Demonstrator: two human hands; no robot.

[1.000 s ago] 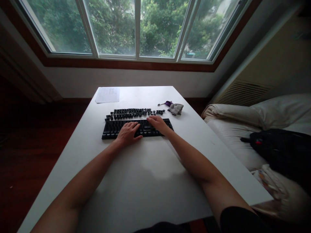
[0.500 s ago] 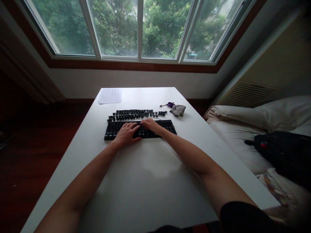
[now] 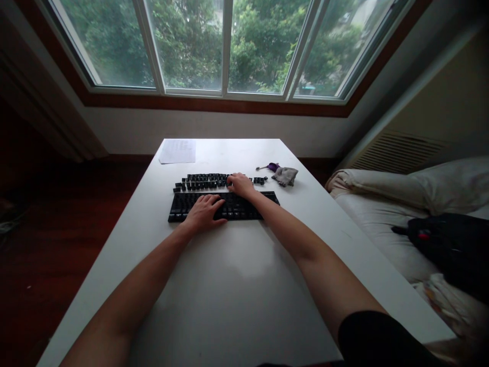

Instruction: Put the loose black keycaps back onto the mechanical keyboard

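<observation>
Keyboard (image 3: 236, 207) rests on white table (image 3: 237, 295) — window (image 3: 263, 51) beyond.

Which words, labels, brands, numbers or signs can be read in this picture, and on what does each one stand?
No text can be read.
Paper: faint marks, too blurred to read.
Loose keycaps: any signs too small to read.
Keyboard: any signs too small to read.
Bag: red patch, no readable text.
</observation>
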